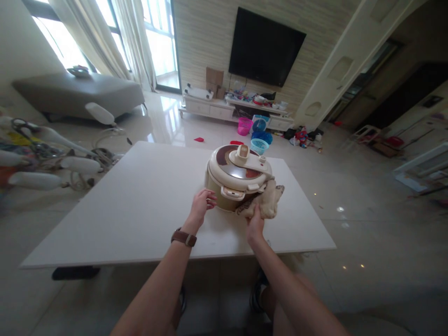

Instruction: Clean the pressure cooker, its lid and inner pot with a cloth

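On the white table (140, 200) stands a cream electric pressure cooker (224, 200) with its lid on and a handle across the top. My right hand (255, 226) grips a beige cloth (268, 203) with a patterned edge, which lies against the cooker's lower right side. Just left of the cooker is my left hand (203, 204), its fingers apart and slightly curled, holding nothing. Whether its fingertips touch the cooker I cannot tell. A brown-strapped watch (184, 237) is on the left wrist.
Beyond the table, a pink basket (244, 126) and a light blue basket (259, 146) stand on the tiled floor. A low white cabinet (206, 109) runs below a wall-mounted television (266, 46). White-padded metal equipment (80, 164) is beside the table's left edge.
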### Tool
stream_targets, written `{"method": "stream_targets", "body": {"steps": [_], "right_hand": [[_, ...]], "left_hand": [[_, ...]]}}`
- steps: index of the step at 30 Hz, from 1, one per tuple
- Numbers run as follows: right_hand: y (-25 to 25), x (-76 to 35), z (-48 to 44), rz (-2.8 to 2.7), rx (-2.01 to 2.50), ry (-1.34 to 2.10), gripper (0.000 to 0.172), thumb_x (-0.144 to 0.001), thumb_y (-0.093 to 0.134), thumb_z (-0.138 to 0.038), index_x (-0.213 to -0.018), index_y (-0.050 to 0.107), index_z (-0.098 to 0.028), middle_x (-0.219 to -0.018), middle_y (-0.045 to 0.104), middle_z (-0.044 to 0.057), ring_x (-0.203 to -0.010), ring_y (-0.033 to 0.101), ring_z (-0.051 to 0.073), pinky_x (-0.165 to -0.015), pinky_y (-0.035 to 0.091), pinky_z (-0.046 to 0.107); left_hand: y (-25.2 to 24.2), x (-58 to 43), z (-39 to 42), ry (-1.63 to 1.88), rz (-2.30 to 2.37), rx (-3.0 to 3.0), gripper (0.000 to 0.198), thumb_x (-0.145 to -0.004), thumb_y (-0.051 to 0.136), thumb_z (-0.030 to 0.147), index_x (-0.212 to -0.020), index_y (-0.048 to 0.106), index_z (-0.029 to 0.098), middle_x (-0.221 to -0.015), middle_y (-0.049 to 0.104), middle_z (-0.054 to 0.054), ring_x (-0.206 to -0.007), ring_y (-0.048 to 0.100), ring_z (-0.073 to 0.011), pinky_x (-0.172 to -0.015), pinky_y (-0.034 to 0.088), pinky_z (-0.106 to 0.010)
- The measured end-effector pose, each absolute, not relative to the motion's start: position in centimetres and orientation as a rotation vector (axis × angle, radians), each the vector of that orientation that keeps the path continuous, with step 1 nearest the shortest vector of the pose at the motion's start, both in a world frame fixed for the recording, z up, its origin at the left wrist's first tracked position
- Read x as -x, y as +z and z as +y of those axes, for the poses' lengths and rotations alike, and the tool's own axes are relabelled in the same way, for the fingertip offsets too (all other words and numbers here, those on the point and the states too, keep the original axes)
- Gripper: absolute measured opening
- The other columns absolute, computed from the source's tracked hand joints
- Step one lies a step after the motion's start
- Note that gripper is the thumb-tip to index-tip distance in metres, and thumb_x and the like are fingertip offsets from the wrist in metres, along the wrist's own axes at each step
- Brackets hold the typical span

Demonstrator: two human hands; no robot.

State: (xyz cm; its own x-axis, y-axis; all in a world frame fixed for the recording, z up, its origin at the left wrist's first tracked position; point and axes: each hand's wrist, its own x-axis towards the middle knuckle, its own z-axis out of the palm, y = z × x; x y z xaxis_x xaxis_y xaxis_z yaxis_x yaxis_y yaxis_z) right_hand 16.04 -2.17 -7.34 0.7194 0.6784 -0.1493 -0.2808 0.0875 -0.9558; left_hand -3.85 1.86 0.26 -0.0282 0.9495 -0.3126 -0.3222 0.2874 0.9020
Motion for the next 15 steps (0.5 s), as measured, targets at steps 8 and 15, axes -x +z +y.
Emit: {"method": "stream_targets", "body": {"steps": [8, 15], "right_hand": [[-10.6, -13.0, -3.3, -0.263, 1.240, 1.034, 0.051, -0.093, 0.059, -0.054, -0.128, 0.063, -0.017, -0.114, 0.081, 0.013, -0.101, 0.078, 0.027, -0.074, 0.067, 0.039], [-8.6, -20.6, 1.7, -0.113, 1.369, 0.953, 0.038, -0.090, 0.059, -0.044, -0.117, 0.066, -0.017, -0.097, 0.080, 0.006, -0.090, 0.078, 0.024, -0.072, 0.066, 0.034]], "left_hand": [[-0.9, 3.5, 2.8, 1.149, 1.225, -0.720, 0.030, -0.064, 0.064, 0.036, -0.086, 0.068, 0.016, -0.074, 0.070, -0.004, -0.057, 0.061, -0.0128, -0.059, 0.046, -0.025], [-1.4, 3.6, 3.6, 1.140, 1.283, -0.699, 0.031, -0.062, 0.064, 0.036, -0.085, 0.068, 0.016, -0.074, 0.071, -0.004, -0.057, 0.062, -0.0132, -0.058, 0.047, -0.025]]}}
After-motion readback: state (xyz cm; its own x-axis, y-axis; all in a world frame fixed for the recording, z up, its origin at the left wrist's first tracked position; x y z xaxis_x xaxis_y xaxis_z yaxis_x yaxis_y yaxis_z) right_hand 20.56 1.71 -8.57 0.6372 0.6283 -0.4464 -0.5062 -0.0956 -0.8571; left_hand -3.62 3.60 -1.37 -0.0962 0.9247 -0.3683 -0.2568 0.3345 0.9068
